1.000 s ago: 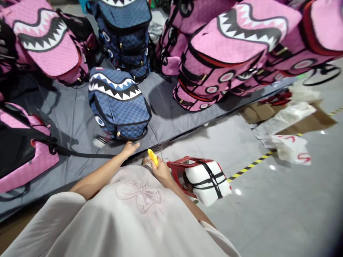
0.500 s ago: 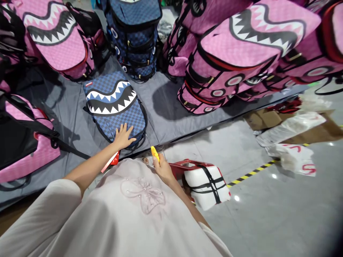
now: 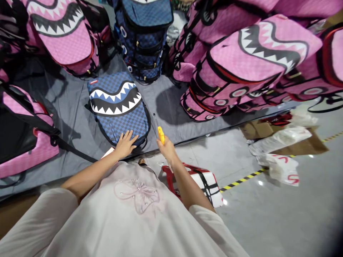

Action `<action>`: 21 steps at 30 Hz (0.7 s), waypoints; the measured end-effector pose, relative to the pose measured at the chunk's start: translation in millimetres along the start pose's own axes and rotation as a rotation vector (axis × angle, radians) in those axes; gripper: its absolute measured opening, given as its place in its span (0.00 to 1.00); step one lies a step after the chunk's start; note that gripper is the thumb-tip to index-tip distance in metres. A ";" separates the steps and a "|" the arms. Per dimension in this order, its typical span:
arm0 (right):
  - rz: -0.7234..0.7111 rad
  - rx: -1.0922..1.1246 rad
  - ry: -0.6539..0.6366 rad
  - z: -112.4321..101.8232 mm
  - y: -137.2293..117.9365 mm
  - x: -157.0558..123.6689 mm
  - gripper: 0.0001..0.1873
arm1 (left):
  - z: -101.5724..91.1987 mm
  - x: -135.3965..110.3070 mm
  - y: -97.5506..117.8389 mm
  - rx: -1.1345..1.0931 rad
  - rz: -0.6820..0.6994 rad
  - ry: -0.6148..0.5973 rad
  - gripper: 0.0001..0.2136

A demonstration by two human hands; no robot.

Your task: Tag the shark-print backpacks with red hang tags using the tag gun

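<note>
A blue checkered backpack with a shark-mouth print lies on the grey-covered table. My left hand rests on its lower end, fingers spread flat. Off the backpack's right side, my right hand is closed around a yellow-handled tool. Its thin metal shaft ends in a dark tip that points away from me over the table, apart from the backpack. The tool resembles a screwdriver, but its exact kind is unclear.
Pink shark-mouth backpacks stand to the right; another pink one is at back left. A dark blue backpack stands behind. A black strap crosses the left side. Below the table edge are a red-and-white stool and flattened cardboard.
My right hand has lifted the yellow-handled tool forward and slightly right, away from the backpack's lower right edge. My left hand stays spread on the backpack. The view has shifted slightly.
</note>
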State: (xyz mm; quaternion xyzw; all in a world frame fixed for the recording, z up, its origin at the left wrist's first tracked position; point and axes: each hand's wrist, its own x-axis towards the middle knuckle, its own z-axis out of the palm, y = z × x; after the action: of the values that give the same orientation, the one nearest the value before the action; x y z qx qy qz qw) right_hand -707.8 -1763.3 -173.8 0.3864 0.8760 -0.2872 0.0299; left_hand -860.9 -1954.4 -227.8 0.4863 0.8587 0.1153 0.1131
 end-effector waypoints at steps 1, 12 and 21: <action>0.002 0.030 0.000 3.4 1.5 4.9 0.18 | 1.1 -1.4 -0.6 -0.033 -0.008 0.013 0.27; -0.440 0.051 -0.184 5.7 -5.8 21.5 0.32 | -19.5 31.7 58.5 -1.346 -0.334 0.348 0.38; -0.700 0.116 -0.113 -27.6 -18.2 144.7 0.19 | -45.9 7.4 64.9 -1.506 -0.962 0.946 0.14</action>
State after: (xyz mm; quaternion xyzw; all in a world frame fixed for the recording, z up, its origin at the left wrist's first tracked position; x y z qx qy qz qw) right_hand -817.0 -1663.1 -181.7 0.0476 0.9344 -0.3502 -0.0439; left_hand -826.2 -1919.5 -164.9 -0.2052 0.6241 0.7503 0.0731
